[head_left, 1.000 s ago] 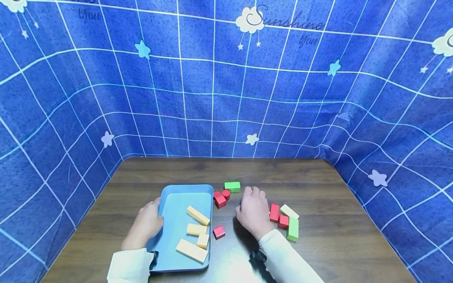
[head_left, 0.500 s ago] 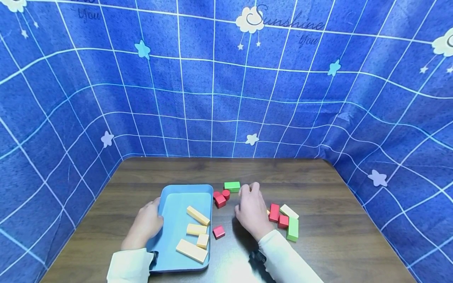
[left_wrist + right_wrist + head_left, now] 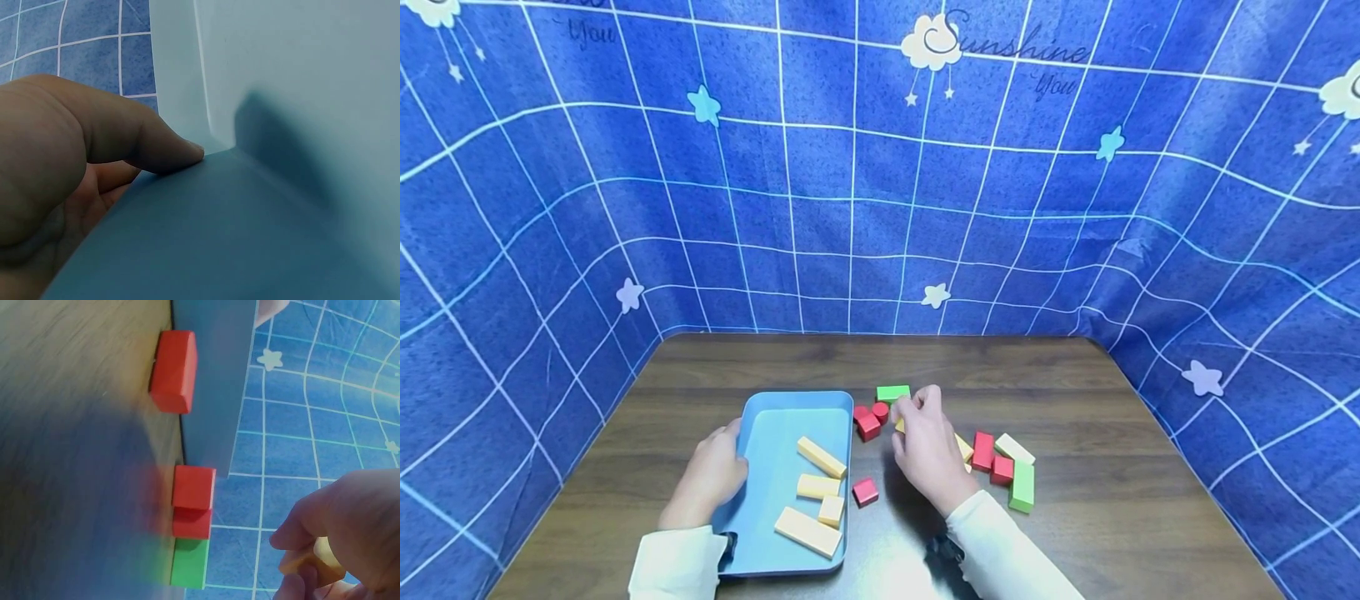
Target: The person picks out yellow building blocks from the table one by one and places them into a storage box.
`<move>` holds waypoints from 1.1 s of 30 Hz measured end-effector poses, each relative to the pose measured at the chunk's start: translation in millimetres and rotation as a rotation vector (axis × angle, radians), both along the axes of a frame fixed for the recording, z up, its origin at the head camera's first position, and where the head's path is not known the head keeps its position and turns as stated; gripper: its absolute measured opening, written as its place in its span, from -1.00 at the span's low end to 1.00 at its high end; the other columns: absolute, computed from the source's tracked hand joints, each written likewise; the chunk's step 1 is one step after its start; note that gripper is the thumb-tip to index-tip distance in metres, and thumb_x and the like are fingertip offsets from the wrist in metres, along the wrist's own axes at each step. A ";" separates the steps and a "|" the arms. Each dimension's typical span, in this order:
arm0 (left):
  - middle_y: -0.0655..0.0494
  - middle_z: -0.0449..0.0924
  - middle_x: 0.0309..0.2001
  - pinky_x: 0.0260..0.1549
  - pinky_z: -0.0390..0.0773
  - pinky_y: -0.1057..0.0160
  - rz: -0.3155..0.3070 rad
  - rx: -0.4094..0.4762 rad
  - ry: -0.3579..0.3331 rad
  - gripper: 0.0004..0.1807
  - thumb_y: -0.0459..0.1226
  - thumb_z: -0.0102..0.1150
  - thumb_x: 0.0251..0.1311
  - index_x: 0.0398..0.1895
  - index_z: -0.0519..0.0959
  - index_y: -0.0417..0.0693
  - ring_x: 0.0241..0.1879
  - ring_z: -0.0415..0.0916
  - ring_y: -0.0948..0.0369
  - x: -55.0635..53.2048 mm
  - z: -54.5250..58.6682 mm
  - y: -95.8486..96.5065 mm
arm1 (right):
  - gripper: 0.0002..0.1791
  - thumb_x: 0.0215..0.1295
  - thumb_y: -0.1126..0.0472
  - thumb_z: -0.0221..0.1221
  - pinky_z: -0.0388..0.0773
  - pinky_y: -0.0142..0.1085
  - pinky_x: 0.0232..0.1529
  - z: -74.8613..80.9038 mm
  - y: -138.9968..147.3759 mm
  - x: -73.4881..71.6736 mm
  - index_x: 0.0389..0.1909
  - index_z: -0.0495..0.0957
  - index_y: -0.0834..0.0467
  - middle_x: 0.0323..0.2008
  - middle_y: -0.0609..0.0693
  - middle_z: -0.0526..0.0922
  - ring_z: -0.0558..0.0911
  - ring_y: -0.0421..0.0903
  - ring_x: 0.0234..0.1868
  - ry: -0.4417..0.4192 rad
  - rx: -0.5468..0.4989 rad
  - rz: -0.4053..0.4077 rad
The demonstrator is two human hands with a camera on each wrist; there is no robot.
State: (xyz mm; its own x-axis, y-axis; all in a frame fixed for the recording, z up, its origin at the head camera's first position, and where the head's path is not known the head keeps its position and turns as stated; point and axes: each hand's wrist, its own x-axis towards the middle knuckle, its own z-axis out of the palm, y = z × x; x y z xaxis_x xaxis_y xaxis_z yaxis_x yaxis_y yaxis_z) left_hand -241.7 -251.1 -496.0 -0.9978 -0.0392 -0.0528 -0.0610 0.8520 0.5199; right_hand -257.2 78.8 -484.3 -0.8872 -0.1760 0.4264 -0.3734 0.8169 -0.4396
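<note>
My left hand (image 3: 718, 467) grips the left wall of a blue tray (image 3: 760, 483). In the left wrist view the thumb (image 3: 156, 144) presses on the inside of the wall, with other fingers behind it. Several yellow wooden blocks (image 3: 807, 532) lie in the tray's right half. To the right of the tray, my right hand (image 3: 928, 454) pinches a yellow block (image 3: 306, 565) between thumb and fingers; most of it is covered in the head view. Near these fingers sit a green block (image 3: 892, 393) and a small cluster of red blocks (image 3: 868, 427).
A lone red block (image 3: 865, 492) lies beside the tray's right wall. Right of my right hand are red blocks (image 3: 983, 451), a green block (image 3: 1022, 486), a pale yellow block (image 3: 1015, 448) and partly hidden yellow pieces (image 3: 963, 448). A blue patterned cloth (image 3: 880, 208) surrounds the brown table (image 3: 1112, 517).
My right hand has moved left toward the tray with the yellow block in its fingers, uncovering yellow pieces behind it. The left hand and the tray have stayed put.
</note>
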 end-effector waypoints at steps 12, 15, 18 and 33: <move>-0.54 0.29 0.41 0.32 0.32 -0.44 -0.006 -0.011 0.014 -0.29 -0.46 -0.02 0.32 0.54 0.13 -0.47 0.40 0.26 -0.44 -0.7 -0.8 -0.4 | -0.68 0.15 0.33 0.41 0.69 -0.32 -0.29 3.7 -2.5 2.9 -0.07 0.67 0.03 -0.13 0.02 0.57 0.61 -0.18 -0.34 0.222 0.036 0.137; -0.54 0.28 0.41 0.33 0.31 -0.43 -0.009 -0.012 0.020 -0.29 -0.46 -0.02 0.32 0.54 0.13 -0.47 0.41 0.25 -0.44 -0.5 -0.9 -0.6 | -0.57 0.16 0.29 0.45 0.75 -0.25 -0.17 5.1 -4.7 3.6 0.07 0.61 0.05 -0.15 -0.03 0.71 0.69 -0.17 -0.25 0.181 0.032 0.120; -0.54 0.27 0.42 0.33 0.31 -0.44 -0.008 -0.009 0.016 -0.29 -0.46 -0.02 0.32 0.54 0.12 -0.47 0.41 0.25 -0.44 -0.5 -1.0 -0.5 | -0.50 0.16 0.26 0.48 0.76 -0.23 -0.18 7.3 -7.3 5.8 0.12 0.55 0.05 -0.20 -0.05 0.77 0.71 -0.19 -0.27 0.129 0.014 0.099; -0.52 0.29 0.41 0.31 0.33 -0.45 -0.007 -0.002 0.010 -0.29 -0.46 -0.04 0.34 0.56 0.12 -0.44 0.40 0.27 -0.44 -0.4 -2.0 -0.8 | -0.54 0.06 0.13 0.57 0.65 -0.47 -0.26 8.3 -12.1 10.2 -0.02 0.65 0.04 -0.27 -0.12 0.49 0.64 -0.20 -0.29 0.011 -0.186 0.167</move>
